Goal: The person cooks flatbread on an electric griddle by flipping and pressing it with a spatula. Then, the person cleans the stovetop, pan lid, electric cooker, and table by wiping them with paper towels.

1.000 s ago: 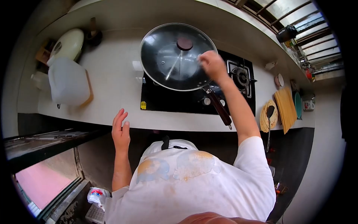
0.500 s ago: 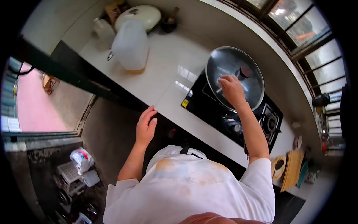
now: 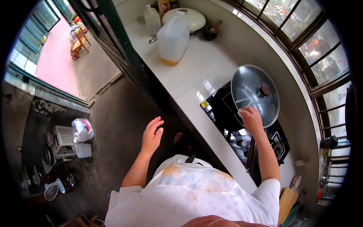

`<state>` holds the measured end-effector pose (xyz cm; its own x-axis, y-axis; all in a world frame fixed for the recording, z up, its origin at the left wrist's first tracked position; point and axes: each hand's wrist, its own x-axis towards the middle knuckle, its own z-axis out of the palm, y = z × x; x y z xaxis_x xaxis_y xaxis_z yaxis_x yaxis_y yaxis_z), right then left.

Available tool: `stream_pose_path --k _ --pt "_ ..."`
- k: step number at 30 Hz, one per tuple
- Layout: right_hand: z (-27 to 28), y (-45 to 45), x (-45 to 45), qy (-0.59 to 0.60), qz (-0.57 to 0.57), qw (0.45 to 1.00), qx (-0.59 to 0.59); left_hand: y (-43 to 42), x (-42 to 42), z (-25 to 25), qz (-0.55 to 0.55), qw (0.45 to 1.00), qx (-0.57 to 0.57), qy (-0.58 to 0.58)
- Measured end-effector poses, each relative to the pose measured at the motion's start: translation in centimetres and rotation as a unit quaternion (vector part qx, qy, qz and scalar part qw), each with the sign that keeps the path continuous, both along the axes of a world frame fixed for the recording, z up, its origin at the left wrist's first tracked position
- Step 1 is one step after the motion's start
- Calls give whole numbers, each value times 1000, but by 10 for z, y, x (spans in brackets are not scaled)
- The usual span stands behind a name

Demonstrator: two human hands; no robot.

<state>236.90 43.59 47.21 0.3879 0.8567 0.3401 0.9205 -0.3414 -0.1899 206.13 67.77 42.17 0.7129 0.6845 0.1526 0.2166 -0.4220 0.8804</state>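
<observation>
My right hand [image 3: 252, 121] is at the near left edge of a glass lid [image 3: 251, 96] with a dark round knob [image 3: 265, 90]. Its fingers are pinched on a small white scrap [image 3: 240, 112], too small to name for certain. The lid lies tilted over a pan on the black gas stove [image 3: 230, 134], and the pan's dark handle [image 3: 251, 155] points towards me. My left hand [image 3: 152, 136] hangs in the air away from the counter, fingers apart, holding nothing.
On the white counter [image 3: 189, 81] stand a plastic jug [image 3: 174, 39] with some yellowish liquid, a cream lidded pan [image 3: 193, 19] and a dark mortar [image 3: 210, 33]. Barred windows line the right. A crate [image 3: 64, 136] and white bag [image 3: 82, 129] sit on the left floor.
My right hand has moved from over the lid towards its near edge, still pinching the white scrap. My view has turned, so the counter appears further right. My left hand stays open.
</observation>
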Motion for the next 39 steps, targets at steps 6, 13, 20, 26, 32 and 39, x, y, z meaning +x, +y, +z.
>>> stream_pose_path --k 6,13,20,26,32,39 --pt "-8 71 53 -43 15 999 -20 -21 -37 4 45 999 23 10" --pt "14 121 -38 622 64 773 106 -27 -118 -11 166 986 6 16" --pt "52 184 -218 884 333 291 154 -21 -199 -2 218 976 -9 11" --pt "44 237 -341 914 336 211 88 -8 -346 -11 299 951 67 42" --pt "5 282 -434 928 321 190 5 -45 -491 -1 500 863 45 58" --pt "-35 349 -504 945 211 252 -12 -92 -571 -27 656 753 -7 50"
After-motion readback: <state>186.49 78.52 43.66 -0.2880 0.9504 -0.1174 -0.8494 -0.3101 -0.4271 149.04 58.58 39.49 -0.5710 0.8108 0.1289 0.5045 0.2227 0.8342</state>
